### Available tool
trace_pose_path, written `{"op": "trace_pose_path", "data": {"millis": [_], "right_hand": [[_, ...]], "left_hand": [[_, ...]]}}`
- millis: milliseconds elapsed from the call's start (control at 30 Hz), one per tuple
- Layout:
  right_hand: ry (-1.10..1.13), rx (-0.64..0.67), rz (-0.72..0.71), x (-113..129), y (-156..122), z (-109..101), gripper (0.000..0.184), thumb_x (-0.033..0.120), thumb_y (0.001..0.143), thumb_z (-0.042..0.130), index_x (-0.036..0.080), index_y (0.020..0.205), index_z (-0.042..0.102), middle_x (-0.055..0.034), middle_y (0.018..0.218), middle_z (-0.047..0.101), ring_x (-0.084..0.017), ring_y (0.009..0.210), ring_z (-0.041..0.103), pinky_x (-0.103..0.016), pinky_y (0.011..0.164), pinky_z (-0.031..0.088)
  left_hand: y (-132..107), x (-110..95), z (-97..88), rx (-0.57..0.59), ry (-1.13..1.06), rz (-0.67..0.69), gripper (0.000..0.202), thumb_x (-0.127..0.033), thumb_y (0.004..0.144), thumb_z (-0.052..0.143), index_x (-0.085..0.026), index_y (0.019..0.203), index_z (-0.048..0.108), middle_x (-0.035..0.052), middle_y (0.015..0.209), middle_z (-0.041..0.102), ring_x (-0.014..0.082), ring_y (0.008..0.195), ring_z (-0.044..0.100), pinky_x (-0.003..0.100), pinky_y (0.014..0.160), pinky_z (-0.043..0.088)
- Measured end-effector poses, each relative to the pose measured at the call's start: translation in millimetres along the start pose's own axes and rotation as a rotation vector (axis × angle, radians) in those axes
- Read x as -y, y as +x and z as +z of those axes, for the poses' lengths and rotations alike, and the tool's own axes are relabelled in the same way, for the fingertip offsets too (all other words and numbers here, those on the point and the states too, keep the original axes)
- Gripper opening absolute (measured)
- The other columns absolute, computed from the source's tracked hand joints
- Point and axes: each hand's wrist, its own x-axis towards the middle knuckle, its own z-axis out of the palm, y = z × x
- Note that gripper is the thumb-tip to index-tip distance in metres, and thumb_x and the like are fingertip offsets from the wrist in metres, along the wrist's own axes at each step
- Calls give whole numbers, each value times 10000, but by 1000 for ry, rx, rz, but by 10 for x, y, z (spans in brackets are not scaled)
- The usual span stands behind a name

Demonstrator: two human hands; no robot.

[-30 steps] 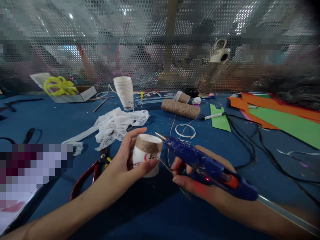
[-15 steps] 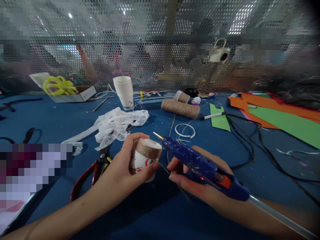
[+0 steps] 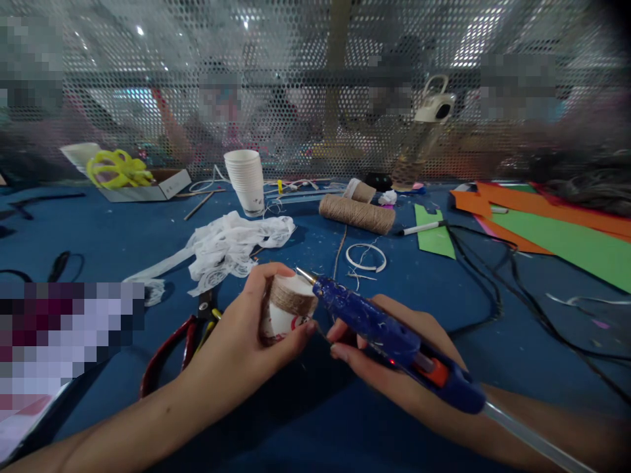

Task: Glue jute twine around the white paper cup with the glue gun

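- Spreading across the scene, the blue felt-covered table [image 3: 123,236] carries near centre both hands.
- Right hand [image 3: 389,358], fingers clenched round the blue glue gun [image 3: 389,332], has brought its nozzle against the cup's rim.
- Left hand [image 3: 246,335] grasps the twine-wrapped white paper cup [image 3: 288,309], now tilted rightward.

The scene is being closed off at the back by a perforated metal screen [image 3: 315,85]. A blue-covered table [image 3: 123,243] is being lit from above, and bright ceiling lights [image 3: 246,23] are being glimpsed through the holes.
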Motion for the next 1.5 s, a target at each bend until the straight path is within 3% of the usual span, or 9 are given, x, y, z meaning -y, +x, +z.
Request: {"op": "trace_pose_path", "data": {"millis": [200,333,700,967,1200,1500], "right_hand": [[1,7,10,2,-33,-11,63,228,896,738,260,939,705,38,825,781,-110,672,738,-168,595,558],[71,-59,33,-28,-44,-11,94,231,889,754,263,873,667,47,842,774,-101,661,719,-167,593,558],[225,-127,191,131,84,-18,246,232,768,814,224,717,574,35,730,687,-103,608,637,-185,574,537],[302,-152,298,105,82,5,277,176,667,853,214,697,580,37,739,683,-91,622,623,-170,608,530],[307,-193,349,100,87,44,298,256,641,859,215,683,567,2,773,690,-111,632,630,-241,678,582],[349,-248,384,126,72,135,318,285,658,851,234,704,541,-2,790,699,-117,622,626,-303,741,623]], "left_hand": [[-8,14,10,-6,0,18,425,-335,902,701,-302,1209,409,-36,923,626,149,702,636,233,623,555],[0,9,18,-14,17,7,438,-329,884,714,-295,1202,415,-33,909,637,147,678,640,230,596,553],[-9,-70,5,12,2,-72,432,-326,870,709,-289,1180,409,-47,856,587,145,643,598,245,578,531],[5,-69,8,19,-26,-61,423,-278,854,704,-290,1157,410,-60,843,588,132,633,589,208,557,502],[-33,-129,31,6,-175,-148,411,-318,842,709,-293,1143,430,-44,898,607,136,683,584,214,603,515],[-41,-83,15,35,-214,-110,421,-368,851,738,-294,1143,444,-31,924,611,141,708,589,220,617,518]]}}
